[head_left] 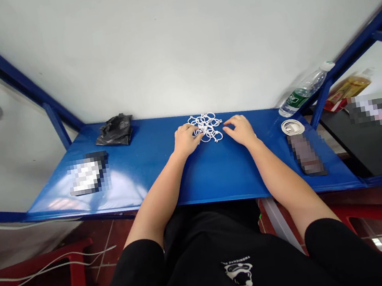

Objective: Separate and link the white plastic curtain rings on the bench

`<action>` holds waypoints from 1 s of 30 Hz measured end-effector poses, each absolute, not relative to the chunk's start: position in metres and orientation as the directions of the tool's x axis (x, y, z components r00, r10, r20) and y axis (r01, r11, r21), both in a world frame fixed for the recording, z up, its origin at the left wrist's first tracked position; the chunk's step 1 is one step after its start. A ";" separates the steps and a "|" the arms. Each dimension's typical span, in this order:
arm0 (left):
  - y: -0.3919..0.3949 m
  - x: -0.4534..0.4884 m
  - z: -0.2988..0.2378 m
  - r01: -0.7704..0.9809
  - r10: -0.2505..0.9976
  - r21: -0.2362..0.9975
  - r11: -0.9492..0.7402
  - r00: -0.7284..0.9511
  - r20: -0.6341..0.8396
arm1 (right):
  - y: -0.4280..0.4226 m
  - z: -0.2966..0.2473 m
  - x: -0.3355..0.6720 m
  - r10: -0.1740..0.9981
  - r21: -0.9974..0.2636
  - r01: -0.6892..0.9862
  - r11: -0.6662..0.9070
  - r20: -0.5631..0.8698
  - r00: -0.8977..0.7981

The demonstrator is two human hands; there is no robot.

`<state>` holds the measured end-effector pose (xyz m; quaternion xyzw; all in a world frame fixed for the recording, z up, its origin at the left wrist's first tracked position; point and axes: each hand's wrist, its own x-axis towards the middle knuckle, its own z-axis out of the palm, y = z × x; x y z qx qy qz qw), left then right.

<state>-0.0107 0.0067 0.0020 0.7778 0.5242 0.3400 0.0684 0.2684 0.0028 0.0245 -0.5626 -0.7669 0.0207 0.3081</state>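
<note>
Our short-sleeved black shirt (193,264) sits nearest; our bare left hand (186,140), grip unclear, and parted-fingered right hand (240,130) flank thin white plastic-looking rings (207,129); tugging could tangle them.

- Black plastic bag (115,130), crumpled, at the table's left rear.
- Pixelated item (88,174) on the blue table (151,169), nearer the front than the bag.
- Clear bottle (305,91) with green label and white cap, at the right rear.
- White coiled cable (293,128), just in front of that bottle.
- Dark, pixelated slab (306,155) beside the coil.
- Red stools (76,274) below, one either side.
- Pale cords (54,267) across the left stool.
</note>
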 end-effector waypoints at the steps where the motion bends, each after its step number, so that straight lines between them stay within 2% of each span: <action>1: 0.006 -0.010 0.002 0.773 0.864 0.455 -0.442 0.231 0.447 | 0.001 0.024 0.263 0.856 -0.380 0.812 0.443 0.448 -0.257; 5: 0.003 -0.008 0.003 0.788 0.873 0.432 -0.438 0.259 0.412 | -0.005 0.024 0.248 0.770 -0.354 0.689 0.632 0.383 -0.510; 10: 0.002 -0.007 0.006 0.789 0.877 0.438 -0.432 0.252 0.410 | -0.007 0.026 0.248 0.749 -0.334 0.671 0.662 0.326 -0.577; 20: -0.002 -0.004 0.013 0.765 0.840 0.409 -0.497 0.306 0.449 | 0.000 0.022 0.249 0.770 -0.321 0.702 0.636 0.317 -0.553; 27: -0.004 0.004 0.011 0.683 0.747 0.375 -0.627 0.389 0.539 | -0.006 0.031 0.247 0.821 -0.378 0.735 0.562 0.363 -0.441; 30: -0.007 0.007 0.013 0.654 0.711 0.357 -0.667 0.416 0.567 | -0.012 0.038 0.243 0.826 -0.448 0.705 0.550 0.416 -0.380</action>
